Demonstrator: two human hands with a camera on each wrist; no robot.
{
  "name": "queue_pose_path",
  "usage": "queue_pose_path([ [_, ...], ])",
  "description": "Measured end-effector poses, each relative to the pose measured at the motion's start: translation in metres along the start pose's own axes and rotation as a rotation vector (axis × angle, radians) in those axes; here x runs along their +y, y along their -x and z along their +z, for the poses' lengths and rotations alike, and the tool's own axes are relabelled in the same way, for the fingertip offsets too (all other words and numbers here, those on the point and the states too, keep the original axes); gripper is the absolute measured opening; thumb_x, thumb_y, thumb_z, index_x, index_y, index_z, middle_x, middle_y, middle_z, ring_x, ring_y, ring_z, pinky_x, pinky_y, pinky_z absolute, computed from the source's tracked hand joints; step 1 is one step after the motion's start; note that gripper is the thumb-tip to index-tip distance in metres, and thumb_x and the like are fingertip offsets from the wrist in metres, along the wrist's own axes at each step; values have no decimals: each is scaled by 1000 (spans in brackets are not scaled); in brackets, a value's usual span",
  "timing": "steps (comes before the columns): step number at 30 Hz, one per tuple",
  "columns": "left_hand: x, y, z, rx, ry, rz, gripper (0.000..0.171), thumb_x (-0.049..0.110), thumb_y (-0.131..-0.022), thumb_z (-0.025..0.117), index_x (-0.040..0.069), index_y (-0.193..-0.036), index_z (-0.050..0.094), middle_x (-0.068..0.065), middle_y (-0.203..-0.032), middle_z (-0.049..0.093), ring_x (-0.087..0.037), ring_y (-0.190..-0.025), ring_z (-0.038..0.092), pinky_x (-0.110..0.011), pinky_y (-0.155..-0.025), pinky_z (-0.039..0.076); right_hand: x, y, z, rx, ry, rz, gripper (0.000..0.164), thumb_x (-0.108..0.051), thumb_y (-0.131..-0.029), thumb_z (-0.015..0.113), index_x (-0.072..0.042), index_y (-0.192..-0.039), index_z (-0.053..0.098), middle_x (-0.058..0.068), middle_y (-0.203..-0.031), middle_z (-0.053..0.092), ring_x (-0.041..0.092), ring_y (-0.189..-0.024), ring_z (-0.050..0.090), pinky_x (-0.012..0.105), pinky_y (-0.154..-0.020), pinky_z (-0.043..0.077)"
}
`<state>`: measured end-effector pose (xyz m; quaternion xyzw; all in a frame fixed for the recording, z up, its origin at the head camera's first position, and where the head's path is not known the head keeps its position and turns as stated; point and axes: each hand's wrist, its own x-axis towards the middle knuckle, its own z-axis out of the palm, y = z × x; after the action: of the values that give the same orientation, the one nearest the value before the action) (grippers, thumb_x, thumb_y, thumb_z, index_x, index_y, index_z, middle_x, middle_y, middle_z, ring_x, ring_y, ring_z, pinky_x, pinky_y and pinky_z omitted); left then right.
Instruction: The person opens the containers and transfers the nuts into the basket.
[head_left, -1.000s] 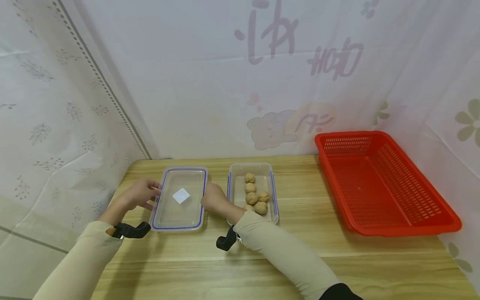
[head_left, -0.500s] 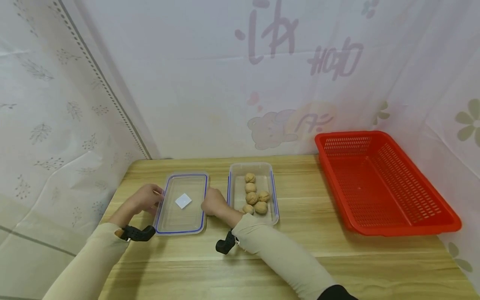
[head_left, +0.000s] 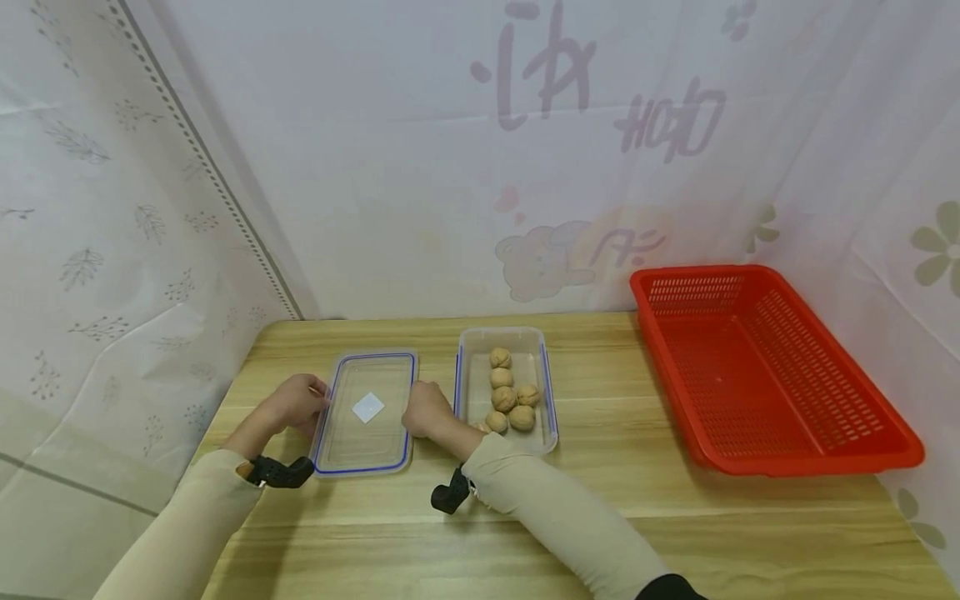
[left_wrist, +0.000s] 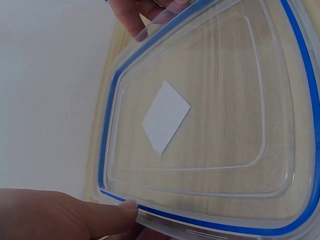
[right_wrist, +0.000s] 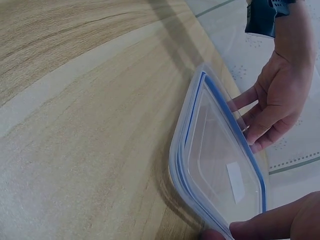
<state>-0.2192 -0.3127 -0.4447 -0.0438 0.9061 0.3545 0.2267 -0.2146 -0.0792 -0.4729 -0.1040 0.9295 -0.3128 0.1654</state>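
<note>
A clear plastic container lid (head_left: 375, 446) with a blue sealing ring and a white label (head_left: 368, 407) is close over the left of the table. My left hand (head_left: 297, 402) pinches its left edge, thumb on top and fingers beneath, as the left wrist view shows. On the opposite edge my right hand (head_left: 427, 410) pinches the rim; its thumb (right_wrist: 267, 223) shows in the right wrist view. Just right of that hand stands a clear plastic container (head_left: 474, 346) with several walnuts (head_left: 503, 398) in it. My right wrist partly overlaps its near left corner.
A red plastic basket (head_left: 663, 367) with slotted walls stands at the right of the wooden table (head_left: 600, 508). White patterned curtains (head_left: 390, 167) hang behind the table and along both sides.
The lid has come a little nearer to me and slightly right. My left hand moved along with it, while the right hand shifted only slightly. The walnut container and basket stay put.
</note>
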Motion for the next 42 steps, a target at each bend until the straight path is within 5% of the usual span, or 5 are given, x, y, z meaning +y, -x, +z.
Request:
queue_pose_path([
  [10, 5, 6, -6, 32, -14, 17, 34, 5, -102, 52, -22, -123, 48, -33, -107, 62, -32, -87, 67, -41, -68, 64, -5, 6, -17, -61, -35, 0, 28, -8, -89, 68, -3, -68, 50, 9, -74, 49, 15, -53, 36, 23, -45, 31],
  [13, 11, 9, -15, 42, -10, 41, 38, 9, -104, 50, -21, -127, 46, -39, -117, 58, -43, -99, 65, -43, -73, 64, -6, 8, -32, -80, -95, -59, 20, -13, -92, 68, 7, -92, 66, 6, -69, 51, 10, -46, 30, 21, -45, 31],
  [17, 22, 14, -27, 14, 26, 76, 44, 12, -107, 46, -21, -135, 40, -45, -133, 46, -54, -116, 56, -48, -82, 63, -1, 13, -54, -63, -156, -162, 63, -17, -94, 68, 4, -149, 44, 13, -102, 69, 9, -57, 42, 21, -55, 43],
  [22, 40, 20, -30, 21, 19, 137, 45, 14, -108, 46, -19, -138, 41, -44, -135, 47, -52, -117, 56, -47, -83, 63, 16, 20, -79, -8, -247, -242, 58, -17, -97, 64, -1, -150, 46, 14, -125, 60, 18, -99, 58, 31, -85, 54],
  [42, 119, 0, 50, -167, 422, 258, 47, 14, -107, 53, -14, -143, 41, -36, -143, 43, -52, -128, 50, -48, -90, 61, 87, 21, -130, 185, -328, 4, 55, -17, -97, 66, 6, -144, 48, 27, -141, 52, 39, -130, 51, 51, -106, 49],
])
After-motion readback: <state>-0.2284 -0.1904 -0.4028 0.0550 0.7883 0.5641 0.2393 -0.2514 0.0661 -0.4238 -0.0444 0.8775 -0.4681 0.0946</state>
